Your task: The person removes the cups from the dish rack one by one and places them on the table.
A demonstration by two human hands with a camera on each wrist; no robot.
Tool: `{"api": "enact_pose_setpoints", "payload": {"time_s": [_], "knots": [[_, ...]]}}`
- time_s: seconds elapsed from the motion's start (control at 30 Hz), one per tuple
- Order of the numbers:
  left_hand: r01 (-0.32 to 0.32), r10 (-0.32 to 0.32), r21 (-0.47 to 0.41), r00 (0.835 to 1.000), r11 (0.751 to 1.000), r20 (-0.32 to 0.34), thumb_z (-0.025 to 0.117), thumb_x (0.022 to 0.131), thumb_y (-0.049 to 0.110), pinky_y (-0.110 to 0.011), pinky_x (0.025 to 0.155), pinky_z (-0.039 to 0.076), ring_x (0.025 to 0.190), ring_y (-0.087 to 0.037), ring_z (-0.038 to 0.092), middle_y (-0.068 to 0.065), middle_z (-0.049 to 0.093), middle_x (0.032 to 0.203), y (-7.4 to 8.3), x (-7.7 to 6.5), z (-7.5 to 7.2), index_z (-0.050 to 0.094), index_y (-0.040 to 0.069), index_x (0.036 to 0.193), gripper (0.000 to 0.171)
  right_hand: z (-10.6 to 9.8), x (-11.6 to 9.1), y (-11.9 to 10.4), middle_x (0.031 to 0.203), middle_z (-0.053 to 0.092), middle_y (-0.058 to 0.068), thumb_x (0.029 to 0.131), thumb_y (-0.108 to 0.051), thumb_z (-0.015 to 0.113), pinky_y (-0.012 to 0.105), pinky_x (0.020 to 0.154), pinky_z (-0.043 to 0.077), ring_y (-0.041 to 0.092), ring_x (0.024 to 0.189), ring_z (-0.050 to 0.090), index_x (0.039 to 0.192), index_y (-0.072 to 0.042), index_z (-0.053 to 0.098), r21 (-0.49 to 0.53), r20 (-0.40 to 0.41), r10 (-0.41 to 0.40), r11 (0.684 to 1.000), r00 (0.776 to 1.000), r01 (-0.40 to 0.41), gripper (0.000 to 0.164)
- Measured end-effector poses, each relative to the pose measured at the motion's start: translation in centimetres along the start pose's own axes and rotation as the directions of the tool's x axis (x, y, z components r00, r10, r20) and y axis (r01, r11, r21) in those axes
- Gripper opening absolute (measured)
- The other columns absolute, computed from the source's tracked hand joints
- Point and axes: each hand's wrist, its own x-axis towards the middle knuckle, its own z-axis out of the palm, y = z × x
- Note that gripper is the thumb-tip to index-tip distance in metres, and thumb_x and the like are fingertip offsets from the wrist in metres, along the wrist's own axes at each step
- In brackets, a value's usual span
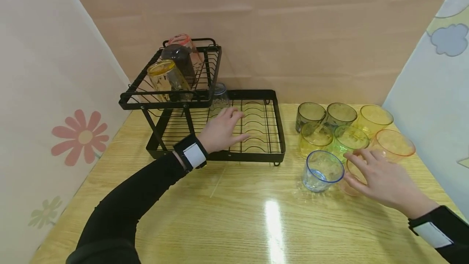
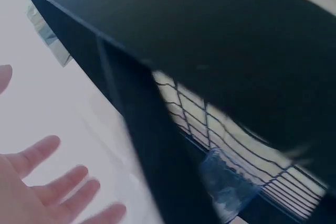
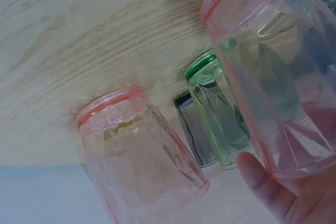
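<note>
Actually, the black rack has two levels and carries glasses on both. On its upper level there are a yellow glass, a dark glass and a reddish glass, in one row and tilted; on the lower level there is a bluish glass. The left hand is above this lower level, with fingers spread, and it holds nothing. At the right, eight glasses stand close together, mouths up. The pink glass is at the front, beside the blue-rimmed glass and near the green glass. The right hand has its fingers at the pink glass's rim, but I cannot tell whether they grip it. This glass is transparent, with faceted sides and a thicker pink ring at the bottom. The table has light wood grain and a bright reflection. Behind it is a brown backdrop; the left wall shows flowers, the right one a blue cloud
</note>
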Motion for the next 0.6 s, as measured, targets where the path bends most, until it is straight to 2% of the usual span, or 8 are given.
{"api": "enact_pose_setpoints", "payload": {"time_s": [0.13,0.3,0.4,0.53,0.6], "knots": [[0.046,-0.046,0.090,0.999,0.995,-0.002,0.055,0.090,0.063,-0.048,0.085,0.051,0.132,-0.034,0.037,-0.018,0.037,0.145,0.5,0.9,-0.3,0.047,0.011,0.142,0.073,0.0,-0.1,0.0,0.115,0.053,0.018,0.090,-0.044,0.065,0.039,0.041,0.045,0.041,0.100,0.053,0.126,-0.004,0.058,0.018,0.021,0.016,1.000,1.000,-0.016,0.054],[0.107,-0.107,0.109,0.994,0.988,-0.003,0.055,0.090,0.063,-0.053,0.097,0.043,0.136,-0.036,0.032,-0.019,0.033,0.149,0.7,1.9,-0.3,0.045,0.013,0.143,0.074,-0.9,0.0,0.0,0.122,0.051,0.016,0.088,-0.040,0.068,0.036,0.045,0.044,0.040,0.101,0.054,0.131,-0.005,0.054,0.049,0.079,0.045,0.998,0.996,-0.049,0.057],[0.137,-0.138,0.105,0.990,0.985,0.003,0.055,0.090,0.062,-0.056,0.100,0.038,0.138,-0.037,0.030,-0.020,0.032,0.150,0.7,2.3,-0.1,0.044,0.013,0.145,0.074,-1.6,0.4,0.1,0.119,0.053,0.015,0.088,-0.036,0.070,0.038,0.049,0.046,0.037,0.097,0.056,0.128,-0.004,0.056,0.064,0.053,0.025,0.998,0.998,-0.028,0.053],[0.170,-0.177,0.135,0.983,0.976,0.044,0.052,0.092,0.063,-0.057,0.102,0.036,0.140,-0.037,0.025,-0.019,0.028,0.153,0.9,2.6,0.2,0.041,0.015,0.148,0.075,-2.8,1.5,0.2,0.115,0.055,0.015,0.090,-0.030,0.068,0.048,0.064,0.050,0.036,0.094,0.058,0.122,-0.001,0.059,0.094,0.028,0.025,0.995,0.999,-0.027,0.044],[0.178,-0.190,0.157,0.980,0.971,0.064,0.051,0.092,0.063,-0.057,0.103,0.034,0.142,-0.036,0.022,-0.019,0.025,0.155,1.0,2.9,0.3,0.039,0.015,0.150,0.076,-3.4,2.2,0.4,0.115,0.056,0.016,0.091,-0.028,0.068,0.050,0.067,0.049,0.036,0.094,0.058,0.120,0.000,0.060,0.098,0.028,0.035,0.994,0.999,-0.038,0.041]]}}
